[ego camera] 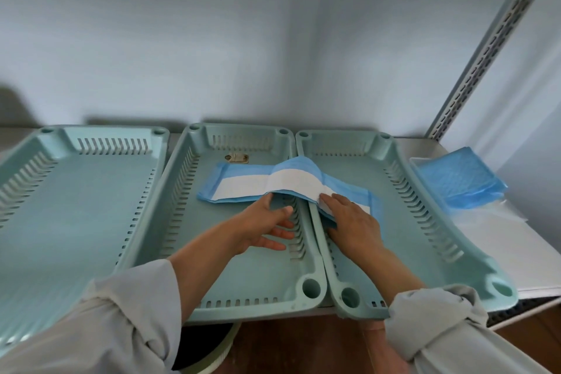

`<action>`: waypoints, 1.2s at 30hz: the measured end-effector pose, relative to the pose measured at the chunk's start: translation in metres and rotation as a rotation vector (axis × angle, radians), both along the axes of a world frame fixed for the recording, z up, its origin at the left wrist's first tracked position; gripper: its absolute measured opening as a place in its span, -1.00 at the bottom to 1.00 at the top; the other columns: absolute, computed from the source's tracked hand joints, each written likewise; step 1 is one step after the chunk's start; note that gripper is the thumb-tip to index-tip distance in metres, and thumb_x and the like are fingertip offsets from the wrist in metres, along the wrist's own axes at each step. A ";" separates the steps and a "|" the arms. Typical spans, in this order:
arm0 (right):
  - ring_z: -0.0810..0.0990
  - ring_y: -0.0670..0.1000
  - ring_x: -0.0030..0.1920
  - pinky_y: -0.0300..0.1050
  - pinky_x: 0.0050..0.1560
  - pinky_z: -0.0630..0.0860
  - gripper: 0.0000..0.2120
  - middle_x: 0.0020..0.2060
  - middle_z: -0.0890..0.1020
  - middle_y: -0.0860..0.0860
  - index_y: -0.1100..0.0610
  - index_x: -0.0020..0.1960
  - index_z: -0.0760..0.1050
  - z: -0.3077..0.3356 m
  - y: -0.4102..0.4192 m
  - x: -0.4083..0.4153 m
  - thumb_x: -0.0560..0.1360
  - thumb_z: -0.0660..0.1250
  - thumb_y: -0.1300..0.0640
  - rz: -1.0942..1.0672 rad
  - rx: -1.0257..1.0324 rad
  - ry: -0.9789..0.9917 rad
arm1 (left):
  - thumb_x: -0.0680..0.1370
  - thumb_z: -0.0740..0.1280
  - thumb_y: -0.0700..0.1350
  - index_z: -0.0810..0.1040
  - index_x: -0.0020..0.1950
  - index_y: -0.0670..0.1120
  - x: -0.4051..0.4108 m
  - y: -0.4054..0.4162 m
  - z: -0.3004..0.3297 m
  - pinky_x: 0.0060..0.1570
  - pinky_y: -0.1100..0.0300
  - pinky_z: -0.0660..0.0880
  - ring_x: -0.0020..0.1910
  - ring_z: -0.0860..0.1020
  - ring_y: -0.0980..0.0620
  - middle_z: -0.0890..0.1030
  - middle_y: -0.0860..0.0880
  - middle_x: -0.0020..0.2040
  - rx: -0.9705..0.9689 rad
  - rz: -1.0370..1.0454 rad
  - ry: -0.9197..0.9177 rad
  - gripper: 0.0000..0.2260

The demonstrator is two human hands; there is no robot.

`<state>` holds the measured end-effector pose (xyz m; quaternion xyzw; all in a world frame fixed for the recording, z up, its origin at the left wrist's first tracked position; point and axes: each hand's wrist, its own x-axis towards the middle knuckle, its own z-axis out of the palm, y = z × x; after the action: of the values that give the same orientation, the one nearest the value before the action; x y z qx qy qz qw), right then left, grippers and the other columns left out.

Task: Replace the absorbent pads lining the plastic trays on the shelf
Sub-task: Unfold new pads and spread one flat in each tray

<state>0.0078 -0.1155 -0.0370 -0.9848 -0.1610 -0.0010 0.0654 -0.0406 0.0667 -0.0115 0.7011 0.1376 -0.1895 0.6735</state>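
No text, label, brand, number or sign can be read anywhere in the head view. A small tan tag-like piece (236, 157) lies on the floor of the middle tray (194, 161) near its far edge, but it is too small and blurred to show any writing.
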 end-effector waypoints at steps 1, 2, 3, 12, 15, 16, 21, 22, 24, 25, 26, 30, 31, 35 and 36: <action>0.37 0.06 0.37 -0.04 0.19 0.42 -0.43 0.47 0.25 -0.04 -0.08 0.50 0.08 -0.002 0.000 0.002 0.56 0.24 0.09 -0.011 -0.022 0.015 | 0.60 0.27 -0.06 -0.01 0.53 0.08 0.001 0.001 0.000 -0.09 0.07 0.62 0.02 0.62 -0.02 0.58 -0.12 0.11 -0.006 0.001 0.001 -0.39; 0.34 0.07 0.40 -0.02 0.21 0.41 -0.38 0.50 0.20 -0.03 -0.07 0.52 0.02 -0.005 0.000 0.003 0.56 0.24 0.11 -0.023 -0.036 0.025 | 0.60 0.27 -0.06 -0.02 0.54 0.08 0.001 0.001 -0.001 -0.10 0.08 0.63 0.01 0.62 -0.02 0.59 -0.11 0.09 -0.011 0.003 0.002 -0.38; 0.32 0.07 0.41 -0.01 0.23 0.41 -0.36 0.50 0.19 -0.02 -0.05 0.53 0.00 -0.008 0.000 0.004 0.56 0.24 0.11 -0.029 -0.036 0.026 | 0.59 0.27 -0.06 -0.04 0.55 0.07 0.001 0.001 -0.002 -0.12 0.09 0.63 0.00 0.63 -0.01 0.59 -0.10 0.08 -0.015 0.004 0.005 -0.36; 0.61 0.09 -0.16 -0.09 -0.21 0.46 -0.76 -0.12 0.66 0.06 0.08 0.08 0.58 0.014 0.010 0.012 0.59 0.15 0.08 -0.067 0.099 -0.255 | 0.60 0.25 -0.01 0.10 0.51 0.08 0.003 0.006 -0.002 -0.11 0.07 0.63 0.04 0.63 -0.05 0.60 -0.14 0.12 -0.075 0.050 0.024 -0.47; 0.60 0.03 -0.15 -0.11 -0.16 0.49 -0.77 -0.09 0.66 -0.01 0.02 0.09 0.58 0.043 0.025 -0.002 0.59 0.16 0.03 0.099 0.138 -0.303 | 0.56 0.19 0.19 0.39 0.25 0.02 0.007 0.009 0.003 -0.04 0.04 0.61 0.07 0.61 -0.08 0.60 -0.15 0.11 -0.181 0.158 0.025 -0.65; 0.60 0.00 -0.13 -0.15 -0.14 0.50 -0.76 -0.07 0.65 -0.03 -0.01 0.11 0.57 0.050 0.032 -0.010 0.59 0.16 0.01 0.173 0.104 -0.271 | 0.56 0.18 0.21 0.42 0.20 -0.01 0.011 0.011 0.004 -0.05 0.04 0.60 0.06 0.60 -0.08 0.60 -0.15 0.11 -0.237 0.220 0.014 -0.63; 0.57 0.00 0.12 -0.13 0.07 0.47 -0.70 0.14 0.61 -0.07 -0.11 0.24 0.53 0.048 0.048 -0.045 0.56 0.19 0.08 0.340 0.014 0.072 | 0.61 0.13 -0.31 0.40 0.33 -0.22 0.023 0.021 -0.002 0.08 -0.06 0.49 0.07 0.52 -0.15 0.54 -0.22 0.17 -0.317 0.504 -0.057 -0.70; 0.56 -0.03 0.14 -0.14 0.10 0.47 -0.70 0.17 0.60 -0.08 -0.10 0.25 0.53 0.047 0.045 -0.046 0.55 0.22 0.06 0.348 0.030 0.182 | 0.59 0.11 -0.37 0.39 0.35 -0.23 0.025 0.022 -0.005 0.08 -0.06 0.48 0.08 0.51 -0.16 0.53 -0.22 0.17 -0.277 0.522 -0.052 -0.67; 0.56 -0.09 0.13 -0.16 0.15 0.47 -0.71 0.18 0.61 -0.11 -0.05 0.24 0.55 0.049 0.038 -0.044 0.53 0.29 0.00 0.330 0.124 0.374 | 0.58 0.13 -0.39 0.39 0.34 -0.22 0.026 0.021 -0.008 0.08 -0.05 0.50 0.09 0.51 -0.16 0.54 -0.22 0.20 -0.202 0.524 -0.060 -0.66; 0.56 -0.13 0.10 -0.17 0.17 0.46 -0.71 0.18 0.61 -0.12 -0.03 0.23 0.56 0.052 0.034 -0.041 0.53 0.31 -0.01 0.291 0.209 0.396 | 0.59 0.14 -0.37 0.39 0.34 -0.20 0.026 0.021 -0.008 0.08 -0.05 0.51 0.11 0.52 -0.15 0.53 -0.21 0.22 -0.169 0.520 -0.078 -0.67; 0.56 -0.15 0.07 -0.19 0.17 0.46 -0.71 0.17 0.61 -0.12 -0.01 0.23 0.56 0.054 0.029 -0.036 0.53 0.32 0.00 0.234 0.304 0.365 | 0.59 0.15 -0.36 0.38 0.34 -0.18 0.026 0.020 -0.006 0.10 -0.06 0.51 0.13 0.52 -0.15 0.53 -0.19 0.22 -0.132 0.503 -0.108 -0.67; 0.52 -0.09 0.23 -0.16 0.25 0.42 -0.52 0.32 0.48 -0.08 0.04 0.40 0.39 0.054 0.016 -0.018 0.50 0.37 0.04 0.016 0.677 0.315 | 0.59 0.17 -0.35 0.37 0.36 -0.10 0.022 0.021 0.009 0.08 -0.01 0.53 0.14 0.53 -0.09 0.55 -0.08 0.18 -0.043 0.330 -0.235 -0.64; 0.46 -0.07 0.29 -0.15 0.28 0.39 -0.41 0.35 0.42 -0.10 0.03 0.46 0.30 0.052 0.016 -0.016 0.48 0.40 0.01 -0.003 0.757 0.391 | 0.58 0.17 -0.36 0.38 0.35 -0.09 0.019 0.020 0.016 0.05 0.02 0.54 0.10 0.55 -0.06 0.57 -0.06 0.13 -0.084 0.271 -0.242 -0.64; 0.54 -0.02 0.21 0.04 0.25 0.50 -0.21 0.26 0.54 -0.06 -0.07 0.42 0.30 0.039 0.027 -0.014 0.27 0.52 -0.17 -0.050 1.009 0.526 | 0.55 0.27 -0.30 0.45 0.28 -0.12 0.007 0.008 0.035 0.03 0.04 0.59 0.01 0.61 -0.05 0.62 -0.10 0.08 -0.377 0.023 -0.158 -0.70; 0.58 0.01 0.16 0.08 0.21 0.53 -0.25 0.19 0.59 -0.02 -0.06 0.38 0.35 0.039 0.029 -0.014 0.26 0.53 -0.15 -0.095 1.074 0.506 | 0.54 0.29 -0.28 0.45 0.29 -0.11 0.005 0.006 0.036 0.08 0.02 0.58 0.04 0.62 -0.07 0.62 -0.12 0.11 -0.417 -0.020 -0.150 -0.68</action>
<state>-0.0057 -0.0865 0.0023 -0.7897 -0.0732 0.1496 0.5904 -0.0360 0.0724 0.0250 0.5603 0.0380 -0.1680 0.8102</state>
